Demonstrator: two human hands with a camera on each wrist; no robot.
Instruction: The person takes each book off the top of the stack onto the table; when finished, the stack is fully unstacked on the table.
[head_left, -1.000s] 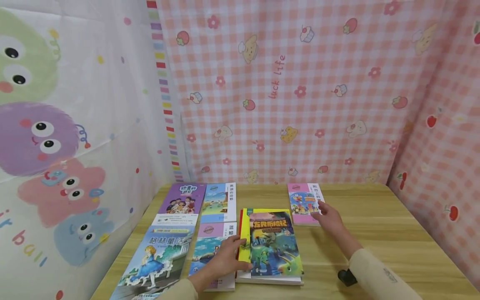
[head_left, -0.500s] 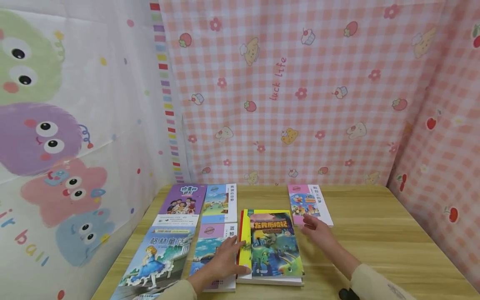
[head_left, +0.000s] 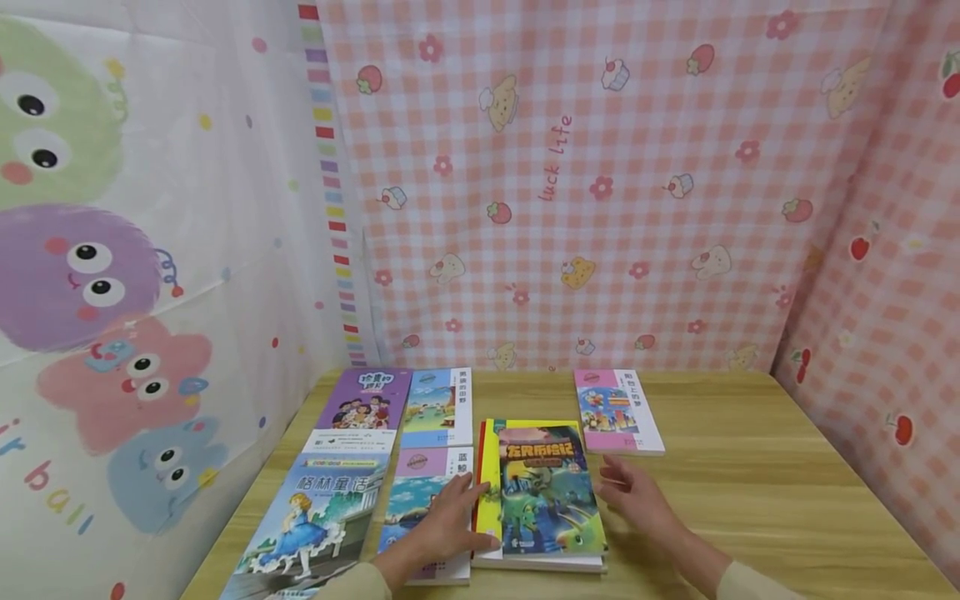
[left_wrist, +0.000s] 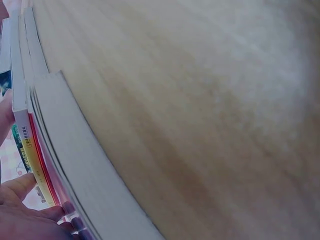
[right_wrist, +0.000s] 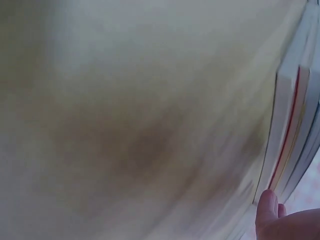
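Observation:
A stack of books lies in the middle of the table, topped by a dinosaur-covered book (head_left: 551, 492) with a yellow book (head_left: 491, 467) under it. My left hand (head_left: 448, 518) rests along the stack's left side, fingers spread, over part of a blue-and-pink book (head_left: 420, 492). In the left wrist view its fingers (left_wrist: 22, 187) reach the yellow and red spines. My right hand (head_left: 637, 498) is at the stack's right side, fingers loosely bent. The right wrist view has a right fingertip (right_wrist: 267, 200) right at the stacked page edges (right_wrist: 285, 130).
At the back right lies a pink-and-white book (head_left: 618, 412). Left of the stack are a purple book (head_left: 363, 408), a blue-and-white book (head_left: 438, 408) and a large book with a girl in blue (head_left: 307, 525). Fabric curtains (head_left: 585, 183) stand around the wooden table (head_left: 750, 475).
My right hand has left the pink-and-white book at the back right and come down and left to the stack's right side. The left hand has stayed in place.

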